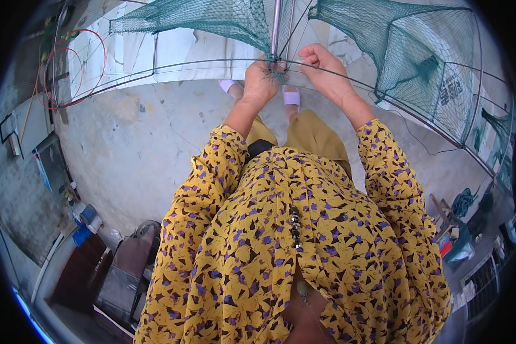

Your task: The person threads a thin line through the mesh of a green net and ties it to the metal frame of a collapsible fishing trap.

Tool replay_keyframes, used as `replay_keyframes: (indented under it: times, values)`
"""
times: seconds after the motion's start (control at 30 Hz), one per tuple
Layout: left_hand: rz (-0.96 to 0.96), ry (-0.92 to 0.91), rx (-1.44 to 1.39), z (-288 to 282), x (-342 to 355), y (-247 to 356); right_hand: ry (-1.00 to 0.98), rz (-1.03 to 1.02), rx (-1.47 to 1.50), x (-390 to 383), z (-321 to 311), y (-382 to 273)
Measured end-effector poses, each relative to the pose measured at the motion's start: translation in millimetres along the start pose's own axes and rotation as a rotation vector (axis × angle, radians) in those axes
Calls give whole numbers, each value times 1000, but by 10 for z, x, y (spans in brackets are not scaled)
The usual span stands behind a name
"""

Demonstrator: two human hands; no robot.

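Observation:
A green mesh fishing net (212,20) hangs in panels on a thin metal frame in front of me. My left hand (260,81) is closed around a bunched knot of green netting (277,73), where a dark rod (206,60) running sideways meets an upright metal pole (277,28). To the right of that joint, my right hand (325,70) is raised by the rod with thumb and fingers pinched together. Anything between those fingertips is too small to make out. Another net panel (424,63) spreads over the frame at the right.
White sheeting (183,54) lies on the concrete floor (132,137) beneath the frame. Thin red hoops (103,54) stand at the far left. A dark brown chair (137,252) and a blue container (86,226) are at lower left. Green cord (463,202) lies bundled at right.

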State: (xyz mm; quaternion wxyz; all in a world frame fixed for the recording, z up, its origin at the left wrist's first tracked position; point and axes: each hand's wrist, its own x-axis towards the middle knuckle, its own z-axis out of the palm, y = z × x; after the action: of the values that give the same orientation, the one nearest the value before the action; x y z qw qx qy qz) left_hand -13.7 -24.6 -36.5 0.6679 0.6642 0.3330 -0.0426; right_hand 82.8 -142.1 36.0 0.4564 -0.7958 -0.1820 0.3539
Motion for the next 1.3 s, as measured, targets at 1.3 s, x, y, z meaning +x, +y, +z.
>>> replay_keyframes:
  times: [1.3]
  values:
    - [-157,11,-561,-68,-58,39,198,197,331,-89,415,255]
